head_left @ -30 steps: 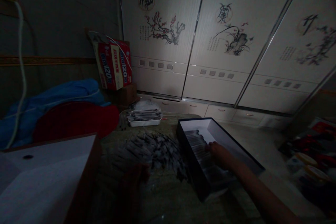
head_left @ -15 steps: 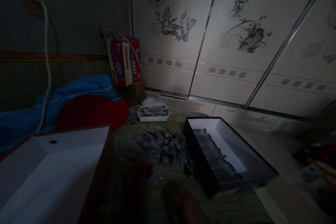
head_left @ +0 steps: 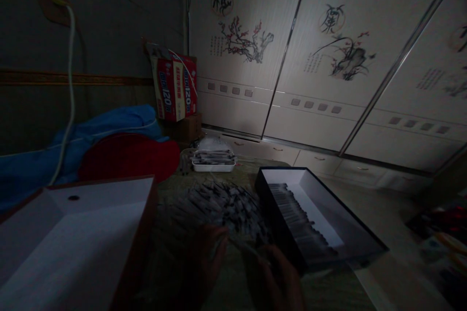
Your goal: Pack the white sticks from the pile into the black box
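My left hand [head_left: 210, 255] is closed in a pinch at the lower middle, in dim light. My right hand [head_left: 279, 272] is closed too, a little to the right. A thin pen-like stick [head_left: 242, 244] spans the gap between my fingertips, one end at each hand. Just beyond lies a loose pile of similar clear and dark sticks [head_left: 222, 204] on the table. Beside my right hand is a dark-edged box [head_left: 350, 209] with a white inside, where a row of such sticks [head_left: 301, 221] lies side by side.
A large box [head_left: 91, 233] with a pale inside and reddish-brown rim stands at left. Behind the pile is a white tray [head_left: 214, 167] of sticks. A red cloth-like item [head_left: 127, 158], blue fabric [head_left: 109, 121] and a red carton [head_left: 177, 88] sit at back left.
My hands have risen into view from the lower edge and moved slightly right. The stick now shows between them. The view has tilted slightly upward.
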A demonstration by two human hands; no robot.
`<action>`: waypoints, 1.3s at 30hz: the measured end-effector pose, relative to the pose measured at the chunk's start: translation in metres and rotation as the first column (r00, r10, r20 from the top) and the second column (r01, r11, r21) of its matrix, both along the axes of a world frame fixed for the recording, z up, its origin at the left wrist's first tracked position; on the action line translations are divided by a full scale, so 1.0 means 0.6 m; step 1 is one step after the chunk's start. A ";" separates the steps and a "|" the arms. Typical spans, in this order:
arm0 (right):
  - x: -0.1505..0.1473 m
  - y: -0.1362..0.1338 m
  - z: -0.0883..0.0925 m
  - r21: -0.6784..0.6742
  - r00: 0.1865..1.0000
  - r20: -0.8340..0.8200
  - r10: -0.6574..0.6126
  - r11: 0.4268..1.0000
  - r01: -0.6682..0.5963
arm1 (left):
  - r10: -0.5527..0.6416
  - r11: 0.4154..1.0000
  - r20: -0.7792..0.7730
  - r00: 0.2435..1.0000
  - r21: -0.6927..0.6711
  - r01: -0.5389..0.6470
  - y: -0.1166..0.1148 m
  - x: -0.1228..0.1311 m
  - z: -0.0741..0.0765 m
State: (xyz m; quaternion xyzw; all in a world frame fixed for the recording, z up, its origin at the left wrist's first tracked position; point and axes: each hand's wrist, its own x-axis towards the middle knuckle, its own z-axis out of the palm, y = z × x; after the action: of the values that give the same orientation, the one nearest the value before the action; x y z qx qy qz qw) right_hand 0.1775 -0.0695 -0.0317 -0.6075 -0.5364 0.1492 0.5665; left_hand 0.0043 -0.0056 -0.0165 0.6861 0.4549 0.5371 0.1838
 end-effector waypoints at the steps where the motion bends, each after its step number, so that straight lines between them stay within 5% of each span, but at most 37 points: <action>1: -0.001 0.001 0.010 -0.014 0.999 -0.011 0.045 0.999 -0.045 | -0.066 0.998 -0.075 0.995 0.013 0.067 -0.001 0.004 -0.001; 5: -0.014 -0.002 0.038 -0.013 0.991 -0.019 0.135 0.991 -0.136 | -0.214 0.977 -0.198 0.957 -0.064 0.205 -0.009 0.019 -0.003; 8: -0.025 -0.001 0.043 0.012 0.997 -0.034 0.063 0.998 -0.062 | -0.239 0.966 -0.138 0.961 -0.140 0.220 -0.008 0.023 -0.002; 13: -0.018 0.036 0.050 -0.076 0.994 0.109 -0.009 0.997 0.018 | -0.008 0.981 0.081 0.997 -0.194 0.024 0.011 0.017 -0.007; 19: -0.005 0.122 0.046 -0.251 0.726 0.687 -0.044 0.922 0.293 | 0.206 0.933 0.284 0.936 -0.345 -0.100 0.025 0.011 -0.016; 29: 0.007 0.177 0.036 -0.277 0.583 0.812 -0.031 0.858 0.432 | 0.191 0.898 0.443 0.876 -0.439 0.025 0.024 0.009 -0.009; 33: -0.003 0.152 0.061 -0.254 0.571 0.821 -0.022 0.881 0.400 | 0.202 0.889 0.576 0.792 -0.447 0.098 0.038 0.003 -0.008; 35: -0.015 0.126 0.074 -0.228 0.585 0.811 -0.017 0.911 0.343 | 0.195 0.878 0.695 0.692 -0.438 0.192 0.046 0.002 -0.011; 39: -0.041 0.065 0.071 -0.062 0.784 0.621 0.012 0.997 0.034 | 0.259 0.839 0.843 0.471 -0.438 0.323 0.050 0.005 -0.008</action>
State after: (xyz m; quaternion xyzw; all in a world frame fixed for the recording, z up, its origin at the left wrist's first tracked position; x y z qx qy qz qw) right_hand 0.1528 -0.0303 0.0112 -0.6452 -0.6838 -0.0432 0.3379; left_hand 0.0075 0.0244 -0.0214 0.2364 0.4125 0.6549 0.5875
